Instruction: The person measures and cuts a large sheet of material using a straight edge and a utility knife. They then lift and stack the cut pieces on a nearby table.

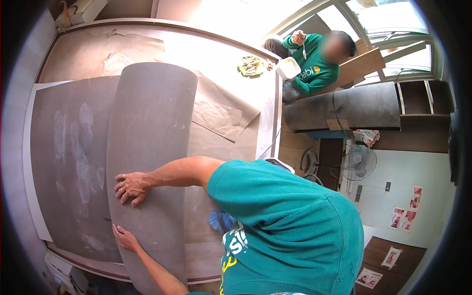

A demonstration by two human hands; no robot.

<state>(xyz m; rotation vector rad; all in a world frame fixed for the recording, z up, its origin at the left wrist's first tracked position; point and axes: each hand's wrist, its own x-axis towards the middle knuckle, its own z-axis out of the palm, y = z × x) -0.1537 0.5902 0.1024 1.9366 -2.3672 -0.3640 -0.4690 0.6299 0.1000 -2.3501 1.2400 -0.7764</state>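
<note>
A large grey-brown sheet, curled over into a wide roll (155, 121), lies across the work surface. My right hand (132, 187) rests palm down on the roll, fingers spread, with a ring on one finger. Nearer the picture's bottom, my left hand (127, 239) touches the roll's left edge; whether its fingers grip that edge is unclear. Left of the roll lies a flat grey-brown panel (70, 147) with whitish smears, on top of a white sheet (30, 147). Brown paper (221, 121) lies creased to the roll's right.
A raised rim (210, 34) borders the surface. Beyond its far corner a person (317, 66) holds a spoon and a white container (288, 68), near a green-and-white pile (251, 66). A tied dark roll (346, 107) and a fan (357, 162) stand right. A blue bundle (221, 221) lies by my torso.
</note>
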